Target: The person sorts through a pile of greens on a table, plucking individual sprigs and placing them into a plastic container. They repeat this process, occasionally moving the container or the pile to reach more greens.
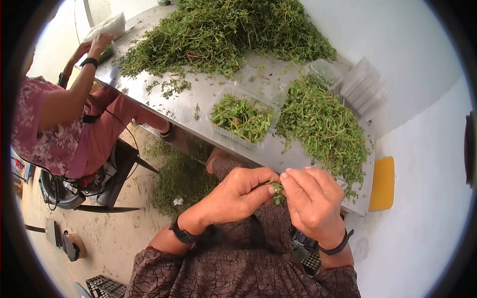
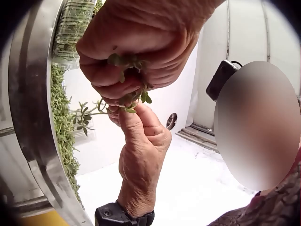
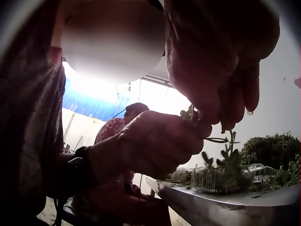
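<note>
Head: left hand (image 1: pixel 236 197) curling fingers round leafy green sprig (image 1: pixel 278 194), right hand (image 1: pixel 313 202) pinching it near silver metal tabletop (image 1: pixel 175 103). Left wrist: thin leafy stem (image 2: pixel 97 113) jutting beside pinch; pinching near joint probably sparing leaves. Right wrist: fingers meeting by stem; light grip likely avoiding bruising.

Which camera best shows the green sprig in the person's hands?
The left wrist view: the sprig shows its stem and leaves against a mostly pale background. The head view shows only some leaves between the left hand and right hand. The right wrist view shows it darkly, partly in front of the plastic box.
</note>
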The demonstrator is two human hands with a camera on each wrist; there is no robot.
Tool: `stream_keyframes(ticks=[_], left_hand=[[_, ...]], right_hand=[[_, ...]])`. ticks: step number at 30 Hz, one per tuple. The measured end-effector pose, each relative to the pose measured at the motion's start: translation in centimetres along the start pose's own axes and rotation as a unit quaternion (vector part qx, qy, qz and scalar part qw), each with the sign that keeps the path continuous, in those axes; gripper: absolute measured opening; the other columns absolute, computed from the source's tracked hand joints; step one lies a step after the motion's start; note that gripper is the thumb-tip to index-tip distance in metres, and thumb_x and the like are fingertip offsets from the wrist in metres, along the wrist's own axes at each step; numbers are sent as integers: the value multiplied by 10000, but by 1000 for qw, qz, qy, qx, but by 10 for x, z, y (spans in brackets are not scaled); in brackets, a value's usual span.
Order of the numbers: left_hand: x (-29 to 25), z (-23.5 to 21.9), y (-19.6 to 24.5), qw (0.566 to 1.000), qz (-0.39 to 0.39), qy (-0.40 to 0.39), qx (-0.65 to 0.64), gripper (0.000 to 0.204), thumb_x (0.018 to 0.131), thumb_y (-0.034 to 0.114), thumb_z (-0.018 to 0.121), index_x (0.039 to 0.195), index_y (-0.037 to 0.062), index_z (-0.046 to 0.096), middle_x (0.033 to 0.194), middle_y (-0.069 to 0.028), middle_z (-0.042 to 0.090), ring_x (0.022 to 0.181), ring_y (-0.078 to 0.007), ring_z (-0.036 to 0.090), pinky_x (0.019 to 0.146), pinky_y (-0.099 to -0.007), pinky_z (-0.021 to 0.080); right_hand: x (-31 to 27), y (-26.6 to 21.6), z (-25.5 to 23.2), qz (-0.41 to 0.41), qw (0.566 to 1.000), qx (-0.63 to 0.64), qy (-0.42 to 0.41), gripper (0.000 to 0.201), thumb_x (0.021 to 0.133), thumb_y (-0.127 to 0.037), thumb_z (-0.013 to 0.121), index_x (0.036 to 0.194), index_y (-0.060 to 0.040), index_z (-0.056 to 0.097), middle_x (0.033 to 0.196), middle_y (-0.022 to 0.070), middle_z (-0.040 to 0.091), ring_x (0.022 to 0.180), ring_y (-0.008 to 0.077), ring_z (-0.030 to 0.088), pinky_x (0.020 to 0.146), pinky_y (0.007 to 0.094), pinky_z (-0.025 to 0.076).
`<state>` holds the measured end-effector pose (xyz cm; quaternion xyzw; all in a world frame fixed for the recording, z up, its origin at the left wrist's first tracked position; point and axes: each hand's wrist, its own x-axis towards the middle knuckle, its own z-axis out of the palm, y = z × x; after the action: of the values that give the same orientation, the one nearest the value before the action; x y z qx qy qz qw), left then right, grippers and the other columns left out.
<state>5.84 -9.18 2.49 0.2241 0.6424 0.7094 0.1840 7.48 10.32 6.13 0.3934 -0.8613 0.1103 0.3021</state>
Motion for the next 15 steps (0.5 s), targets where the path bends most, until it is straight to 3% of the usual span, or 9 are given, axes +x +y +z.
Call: stream_keyframes(ticks=[3, 5, 6, 9, 13, 15], left_hand=[[0, 1, -4, 1000, -6, -4, -2, 140, 948, 87, 561, 1012, -14, 634, 646, -58, 588, 577, -115, 538, 538, -299, 432], [2, 0, -8, 991, 57, 1, 120, 108, 917, 67, 582, 969, -19, 623, 668, -155, 592, 560, -260, 571, 549, -353, 444], [2, -3, -10, 985, 56, -14, 163, 200, 886, 31, 588, 1069, -22, 647, 707, -88, 601, 632, -159, 589, 590, -319, 468], [1, -2, -8, 974, 107, -4, 198, 184, 863, 3, 576, 1032, -16, 647, 719, -110, 616, 641, -215, 622, 597, -325, 476], [3, -1, -3, 968, 168, 17, 187, 184, 839, -23, 581, 1010, -5, 646, 723, -122, 620, 636, -249, 633, 590, -332, 483], [2, -1, 6, 976, 172, 22, 130, 116, 882, 28, 603, 983, -14, 641, 765, -159, 627, 636, -337, 620, 585, -401, 477]], right_hand=[[0, 0, -1, 2, 1000, -5, -26, 322, 639, -13, 726, 955, 39, 688, 916, 120, 671, 786, 285, 639, 679, 386, 534], [-1, -1, 0, -11, 998, -23, -65, 282, 626, -28, 715, 898, 35, 678, 876, 113, 651, 740, 270, 611, 647, 378, 512], [0, -1, 0, -12, 998, -23, -64, 282, 626, -28, 715, 898, 35, 678, 876, 113, 651, 740, 270, 611, 647, 378, 512], [1, -2, 0, 1, 995, -7, -101, 223, 606, -15, 678, 823, 23, 647, 811, 97, 631, 653, 257, 561, 571, 367, 466], [6, 0, 4, 40, 997, 68, 1, 157, 602, 0, 617, 758, -8, 616, 704, 79, 584, 577, 239, 517, 512, 349, 406], [9, 2, 5, 56, 992, 105, 45, 129, 609, 3, 615, 735, -20, 611, 657, 69, 551, 572, 218, 519, 507, 339, 399]])
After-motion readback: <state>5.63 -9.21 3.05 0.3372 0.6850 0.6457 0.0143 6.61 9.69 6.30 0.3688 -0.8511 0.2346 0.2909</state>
